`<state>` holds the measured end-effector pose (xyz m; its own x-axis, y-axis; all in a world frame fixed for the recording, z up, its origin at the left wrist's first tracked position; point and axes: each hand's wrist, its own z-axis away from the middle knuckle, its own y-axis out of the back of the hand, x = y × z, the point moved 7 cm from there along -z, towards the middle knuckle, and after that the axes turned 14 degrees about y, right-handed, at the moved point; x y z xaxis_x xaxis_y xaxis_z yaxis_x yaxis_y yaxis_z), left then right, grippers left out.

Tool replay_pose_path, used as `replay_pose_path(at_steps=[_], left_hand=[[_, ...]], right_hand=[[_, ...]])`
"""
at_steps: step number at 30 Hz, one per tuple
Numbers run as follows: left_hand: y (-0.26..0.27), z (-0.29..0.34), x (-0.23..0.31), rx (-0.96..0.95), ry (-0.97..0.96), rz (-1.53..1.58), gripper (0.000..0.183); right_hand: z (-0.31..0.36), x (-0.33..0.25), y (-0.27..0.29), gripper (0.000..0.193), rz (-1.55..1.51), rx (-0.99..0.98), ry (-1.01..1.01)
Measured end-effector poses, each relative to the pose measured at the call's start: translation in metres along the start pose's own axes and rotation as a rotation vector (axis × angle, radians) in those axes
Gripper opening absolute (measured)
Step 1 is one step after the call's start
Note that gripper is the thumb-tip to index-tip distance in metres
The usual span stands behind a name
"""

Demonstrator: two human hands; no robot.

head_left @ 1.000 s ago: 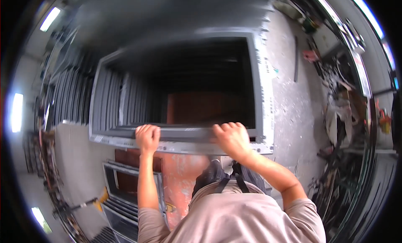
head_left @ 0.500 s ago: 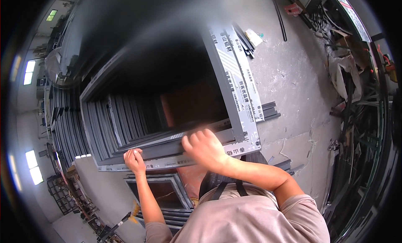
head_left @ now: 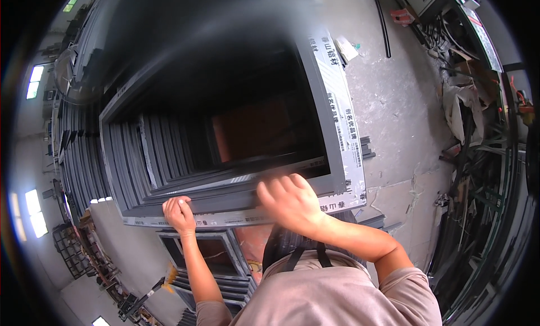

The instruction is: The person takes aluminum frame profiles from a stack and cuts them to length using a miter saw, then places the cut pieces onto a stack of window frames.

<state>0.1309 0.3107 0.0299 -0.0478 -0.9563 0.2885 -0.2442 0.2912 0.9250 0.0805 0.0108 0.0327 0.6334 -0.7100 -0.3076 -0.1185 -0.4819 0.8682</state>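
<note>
A large dark grey window frame [head_left: 230,201] lies across the view, with white printed film along its outer edges. Near its left corner my left hand [head_left: 179,214] is closed over the near rail, thumb on top. My right hand [head_left: 292,205] curls over the same rail farther right; its fingertips are smeared by motion. Through the opening, several more grey frames [head_left: 174,152] show stacked below. A dark blur hides the far part of the window frame.
Smaller glazed frames [head_left: 211,256] are stacked below my left forearm. Grey profile lengths [head_left: 367,147] stick out at the right over the concrete floor [head_left: 388,123]. Racks of long bars [head_left: 472,213] line the right side. A dark rod [head_left: 382,25] lies on the floor.
The window frame's right side has shifted right and its left corner slightly left, so it looks larger. My right hand has moved right with it; my left hand keeps its hold.
</note>
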Motion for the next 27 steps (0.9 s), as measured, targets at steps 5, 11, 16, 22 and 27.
replay_pose_path(at_steps=[5,11,16,22,27], left_hand=[[-0.003,-0.002,-0.003,0.003,-0.016,-0.017,0.031],[0.009,0.004,0.007,0.149,-0.193,0.004,0.031],[0.057,-0.005,0.116,0.284,-0.313,0.015,0.032],[0.07,0.024,0.345,0.111,-0.636,0.014,0.046],[0.009,0.072,0.526,-0.192,-0.825,0.09,0.058]], right_hand=[[-0.001,0.002,0.002,0.045,-0.012,-0.015,-0.037],[0.007,-0.003,0.033,0.033,-0.033,0.053,-0.076],[0.063,0.008,0.118,0.026,0.138,0.252,-0.102],[0.223,0.066,0.234,0.042,0.342,0.427,-0.215],[0.397,0.124,0.333,0.037,0.622,0.425,-0.352]])
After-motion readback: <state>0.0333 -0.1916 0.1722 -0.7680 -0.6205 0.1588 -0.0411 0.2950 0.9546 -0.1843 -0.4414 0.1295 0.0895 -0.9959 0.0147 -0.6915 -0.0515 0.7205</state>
